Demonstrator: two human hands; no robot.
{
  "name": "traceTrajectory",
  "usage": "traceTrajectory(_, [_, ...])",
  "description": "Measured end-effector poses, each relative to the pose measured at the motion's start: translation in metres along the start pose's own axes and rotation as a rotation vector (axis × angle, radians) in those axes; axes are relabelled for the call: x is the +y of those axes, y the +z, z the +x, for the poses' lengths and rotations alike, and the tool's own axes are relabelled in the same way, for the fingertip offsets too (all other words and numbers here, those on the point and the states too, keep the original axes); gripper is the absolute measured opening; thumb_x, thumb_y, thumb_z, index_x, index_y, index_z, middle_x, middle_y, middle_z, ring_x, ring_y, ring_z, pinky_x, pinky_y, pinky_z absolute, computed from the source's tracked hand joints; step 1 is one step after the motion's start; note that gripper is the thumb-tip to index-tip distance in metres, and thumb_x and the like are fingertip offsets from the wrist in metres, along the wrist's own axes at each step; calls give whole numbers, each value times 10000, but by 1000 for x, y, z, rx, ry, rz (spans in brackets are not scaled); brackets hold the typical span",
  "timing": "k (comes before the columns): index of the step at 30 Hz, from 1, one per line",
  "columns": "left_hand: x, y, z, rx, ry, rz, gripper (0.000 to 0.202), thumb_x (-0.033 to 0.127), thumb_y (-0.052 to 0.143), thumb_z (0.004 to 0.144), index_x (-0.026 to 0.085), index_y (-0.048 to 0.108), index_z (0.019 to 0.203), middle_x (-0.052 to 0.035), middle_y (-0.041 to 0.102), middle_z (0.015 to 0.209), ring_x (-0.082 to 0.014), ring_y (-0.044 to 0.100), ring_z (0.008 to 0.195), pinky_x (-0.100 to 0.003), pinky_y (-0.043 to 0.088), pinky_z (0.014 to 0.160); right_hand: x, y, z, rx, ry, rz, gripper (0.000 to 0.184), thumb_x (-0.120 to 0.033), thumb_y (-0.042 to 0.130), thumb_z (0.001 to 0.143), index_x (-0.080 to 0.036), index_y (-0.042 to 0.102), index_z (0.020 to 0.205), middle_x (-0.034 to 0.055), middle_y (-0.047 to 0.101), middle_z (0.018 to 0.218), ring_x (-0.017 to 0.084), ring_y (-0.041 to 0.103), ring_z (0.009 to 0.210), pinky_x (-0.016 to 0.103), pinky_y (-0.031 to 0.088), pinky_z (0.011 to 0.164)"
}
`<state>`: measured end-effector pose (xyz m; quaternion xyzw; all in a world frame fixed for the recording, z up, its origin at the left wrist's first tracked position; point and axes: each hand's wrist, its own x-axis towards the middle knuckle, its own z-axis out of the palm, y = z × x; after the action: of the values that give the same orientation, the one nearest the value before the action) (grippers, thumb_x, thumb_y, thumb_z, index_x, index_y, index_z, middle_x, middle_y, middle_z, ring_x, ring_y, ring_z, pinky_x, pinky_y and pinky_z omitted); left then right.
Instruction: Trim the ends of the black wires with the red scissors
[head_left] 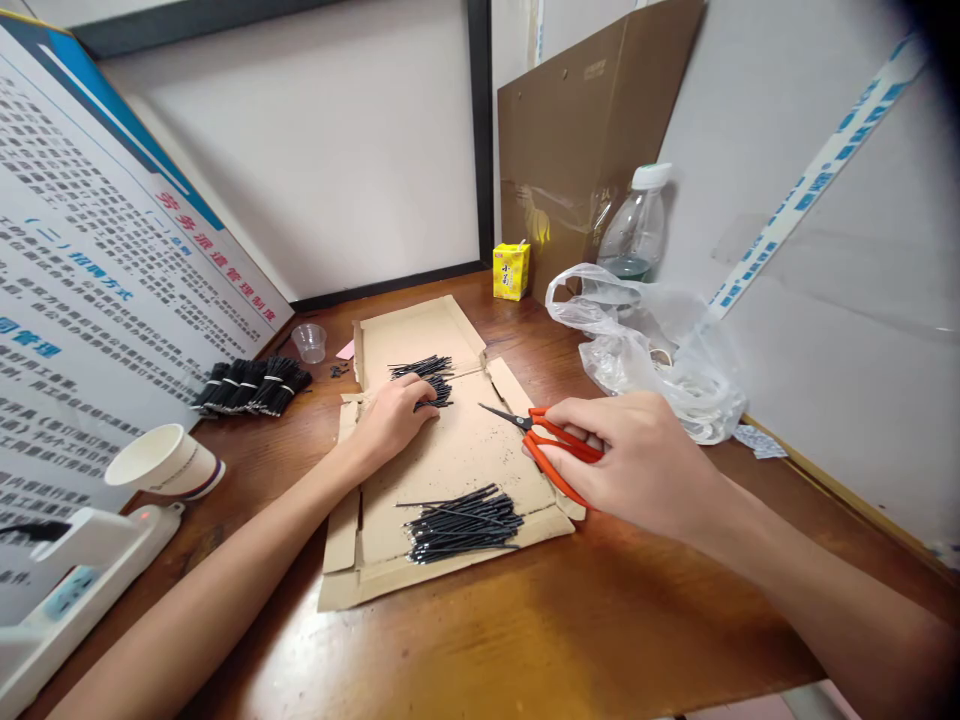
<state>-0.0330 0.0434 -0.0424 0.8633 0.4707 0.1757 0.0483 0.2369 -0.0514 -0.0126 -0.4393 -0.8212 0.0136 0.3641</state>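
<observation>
My left hand (397, 412) reaches over the flattened cardboard (450, 455), its fingers and thumb around part of a small far pile of short black wires (435, 390). More loose black wires (414, 367) lie just beyond the fingertips. My right hand (630, 455) grips the orange-red handles of a pair of scissors (559, 445), with the dark, narrow blades pointing left over the cardboard. On the near part of the cardboard rests a larger heap of black wires (465, 523), some with pale ends. Tiny dark bits are scattered between the piles.
Tied black wire bundles (251, 385) lie at the left, near a clear plastic cup (309, 343), a tilted paper cup (166, 462) and a power strip (105, 580). At the back stand a yellow box (511, 271), a bottle (636, 225) and a plastic bag (660, 350). Panels enclose the desk.
</observation>
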Motion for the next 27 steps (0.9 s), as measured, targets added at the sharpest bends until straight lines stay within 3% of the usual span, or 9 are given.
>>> traceTrajectory(4, [-4,-5,-3,-17,2,-7,118,187,566,836,151,676,810,-66,622,848,-190,551,809,-308,406,763,-1,0,0,-3,-9,11,205,-270,517,844,-167,660,740,-5,572,511,104,445,424,263,285,474])
traceTrajectory(9, [-5,2,-2,12,-17,-24,179,166,521,843,143,680,763,-71,630,807,-183,550,779,-312,405,753,1,0,-1,4,-23,1,212,-274,520,844,-173,646,706,-20,525,481,97,402,419,256,274,467])
traceTrajectory(14, [24,-8,-6,60,23,-86,174,159,517,868,139,675,797,-65,656,818,-155,569,765,-288,417,752,2,0,-1,-10,-24,-2,207,-265,531,837,-169,643,693,-21,532,492,93,406,424,250,281,464])
traceTrajectory(15, [35,-15,-9,6,68,-146,153,159,539,860,140,674,791,-51,652,772,-142,566,718,-274,419,715,1,0,-1,-12,-25,-3,202,-262,532,836,-168,644,697,-20,534,496,93,410,427,249,284,465])
traceTrajectory(18, [64,-35,-20,-390,256,-266,106,175,582,858,161,686,846,-27,652,779,-128,576,695,-246,416,659,0,-1,0,-5,-34,-11,193,-260,529,837,-174,643,706,-25,519,484,93,404,422,248,282,461])
traceTrajectory(22, [84,-39,-33,-471,295,-165,66,211,632,854,167,676,831,-26,618,780,-138,554,668,-256,377,594,-2,-1,1,-8,-26,-11,190,-263,532,836,-182,632,697,-26,523,483,92,400,415,250,279,456])
traceTrajectory(27, [85,-26,-37,-478,368,-157,153,122,535,892,163,656,807,-35,621,791,-142,567,673,-259,377,605,-3,-3,1,-22,-20,-3,185,-251,529,837,-176,628,700,-23,525,488,94,407,423,253,277,456])
